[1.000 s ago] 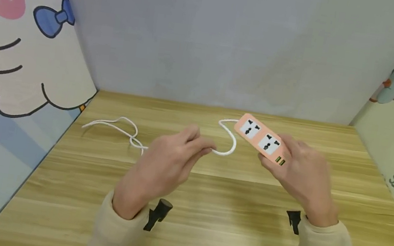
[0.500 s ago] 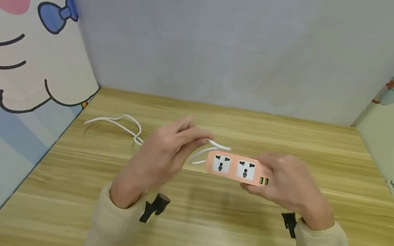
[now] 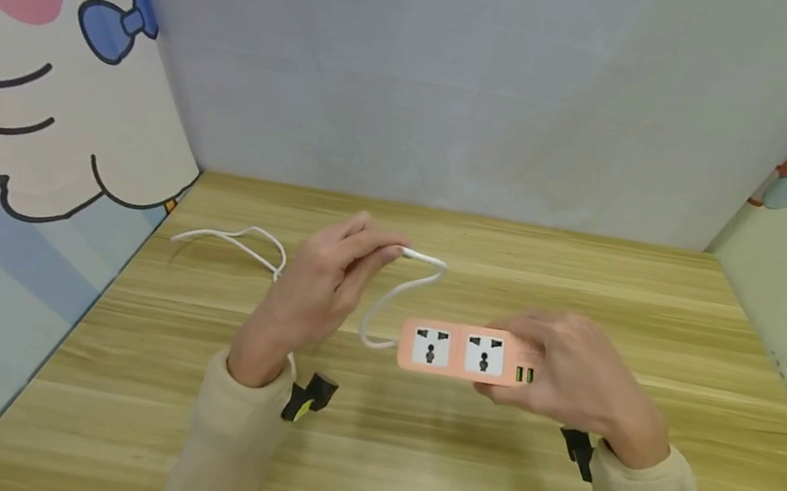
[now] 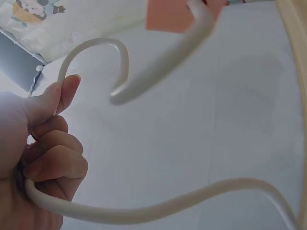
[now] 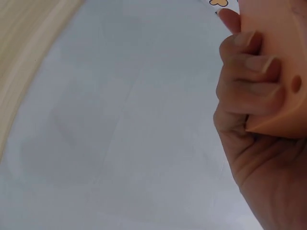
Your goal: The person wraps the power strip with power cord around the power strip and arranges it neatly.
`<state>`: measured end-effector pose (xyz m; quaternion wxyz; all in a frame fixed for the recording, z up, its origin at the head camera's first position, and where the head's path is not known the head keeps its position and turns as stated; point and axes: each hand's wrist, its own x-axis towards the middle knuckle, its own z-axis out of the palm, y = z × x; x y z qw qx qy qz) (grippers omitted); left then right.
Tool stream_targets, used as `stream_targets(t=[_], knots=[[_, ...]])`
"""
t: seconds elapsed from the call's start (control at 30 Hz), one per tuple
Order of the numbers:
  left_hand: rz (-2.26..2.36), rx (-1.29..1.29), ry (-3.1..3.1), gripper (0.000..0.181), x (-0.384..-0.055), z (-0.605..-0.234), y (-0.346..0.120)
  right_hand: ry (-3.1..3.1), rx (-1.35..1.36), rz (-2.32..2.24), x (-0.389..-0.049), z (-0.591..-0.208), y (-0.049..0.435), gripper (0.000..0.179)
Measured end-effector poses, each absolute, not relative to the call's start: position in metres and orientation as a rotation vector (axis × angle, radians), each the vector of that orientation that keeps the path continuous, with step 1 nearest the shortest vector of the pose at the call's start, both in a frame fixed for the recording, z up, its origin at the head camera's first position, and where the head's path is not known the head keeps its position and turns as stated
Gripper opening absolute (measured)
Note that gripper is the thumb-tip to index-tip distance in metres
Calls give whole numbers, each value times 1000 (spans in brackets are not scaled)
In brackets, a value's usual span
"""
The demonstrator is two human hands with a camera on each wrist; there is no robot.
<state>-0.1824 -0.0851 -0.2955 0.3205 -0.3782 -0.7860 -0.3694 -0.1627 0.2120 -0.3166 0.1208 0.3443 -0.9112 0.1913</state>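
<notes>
My right hand [image 3: 564, 374] grips the USB end of a pink power strip [image 3: 457, 351], whose two white sockets face up in the head view. In the right wrist view, fingers [image 5: 249, 81] wrap the strip's smooth underside [image 5: 278, 48]. A white cable [image 3: 386, 299] leaves the strip's left end and bends up in a loop. Thumb and fingertips of my left hand [image 3: 319, 290] pinch it. The left wrist view shows the cord [image 4: 139, 213] also passing through that hand's curled lower fingers and out below. The strip's corner [image 4: 165, 17] shows at the top there.
More of the white cord [image 3: 253, 247] lies looped on the wooden table [image 3: 442, 487], left of the left hand. A pale grey wall [image 3: 425, 74] rises behind the table. Cartoon-printed panels [image 3: 80, 109] stand at both sides. Black wrist mounts [image 3: 312, 393] sit by the sleeves.
The power strip has swung from slanted to level and come left and nearer to me with the right hand. My left hand, still pinching the cable, has moved slightly left and up.
</notes>
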Motion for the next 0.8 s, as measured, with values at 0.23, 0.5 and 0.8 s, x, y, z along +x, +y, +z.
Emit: stream_targets(t=[0.23,0.5,0.8], knots=[[-851,-865,-2200,16,-197,-306,-87,-2561,1125,958,-156,-309,219,45],[-748,-931,-2393,17,-204,-320,-70,-2339,969,1284,-153,-302,232,58],[-517,-1106,-2460,18,-185,-323,-35,-2268,476,1268,-162,-301,234,44]])
